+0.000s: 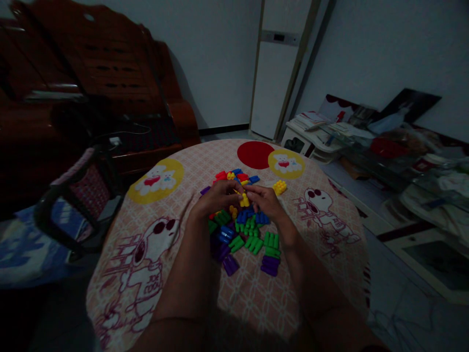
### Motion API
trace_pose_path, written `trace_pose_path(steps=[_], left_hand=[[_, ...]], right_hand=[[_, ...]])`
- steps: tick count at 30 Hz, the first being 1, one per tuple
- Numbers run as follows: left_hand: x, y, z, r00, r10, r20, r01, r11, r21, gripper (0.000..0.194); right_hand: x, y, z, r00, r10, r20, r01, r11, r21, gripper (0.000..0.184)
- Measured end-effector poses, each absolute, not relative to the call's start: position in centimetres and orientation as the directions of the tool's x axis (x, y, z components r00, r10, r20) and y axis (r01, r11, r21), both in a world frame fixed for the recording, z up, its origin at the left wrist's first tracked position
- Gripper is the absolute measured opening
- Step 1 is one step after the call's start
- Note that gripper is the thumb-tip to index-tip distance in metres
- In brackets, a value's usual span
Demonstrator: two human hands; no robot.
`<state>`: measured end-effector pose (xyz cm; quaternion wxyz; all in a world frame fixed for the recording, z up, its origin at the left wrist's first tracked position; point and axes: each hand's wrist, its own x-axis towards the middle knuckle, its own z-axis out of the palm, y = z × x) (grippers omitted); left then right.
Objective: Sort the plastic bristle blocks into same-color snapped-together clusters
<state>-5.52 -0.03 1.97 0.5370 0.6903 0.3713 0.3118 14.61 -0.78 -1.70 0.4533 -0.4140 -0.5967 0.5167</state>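
Over a pile of plastic building blocks, my left hand (221, 197) and my right hand (265, 199) meet, fingers closed in a pinch. Between their fingertips is a small yellow building block (244, 200), partly hidden by the fingers. Below the hands lie green blocks (253, 244), blue blocks (226, 234) and purple blocks (230, 264). Red blocks (221, 175) and further blue ones show just beyond the fingers. A joined yellow block piece (280, 187) rests to the right of my right hand.
The blocks lie on a round table with a patterned cloth (264, 303). A chair (88, 195) stands at the left, before a wooden sofa (110, 73). A cluttered glass-topped cabinet (395, 166) runs along the right. A tall white appliance (274, 83) stands behind.
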Motion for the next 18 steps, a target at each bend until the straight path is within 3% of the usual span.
trace_pose_path(steps=[11, 15, 18], left_hand=[[-3.3, 0.6, 0.7, 0.363, 0.929, 0.067, 0.091, -0.106, 0.99, 0.025], [-3.4, 0.7, 0.7, 0.34, 0.937, 0.079, 0.103, -0.121, 0.987, 0.026], [-4.4, 1.0, 1.0, 0.257, 0.949, 0.184, 0.213, -0.242, 0.947, 0.023]], right_hand=[[15.4, -0.9, -0.5, -0.236, 0.971, 0.036, -0.11, 0.01, -0.994, 0.038], [15.6, -0.8, -0.5, -0.21, 0.977, 0.037, -0.063, 0.024, -0.998, 0.034], [17.3, -0.3, -0.2, -0.017, 0.995, 0.095, 0.086, 0.096, -0.992, 0.028]])
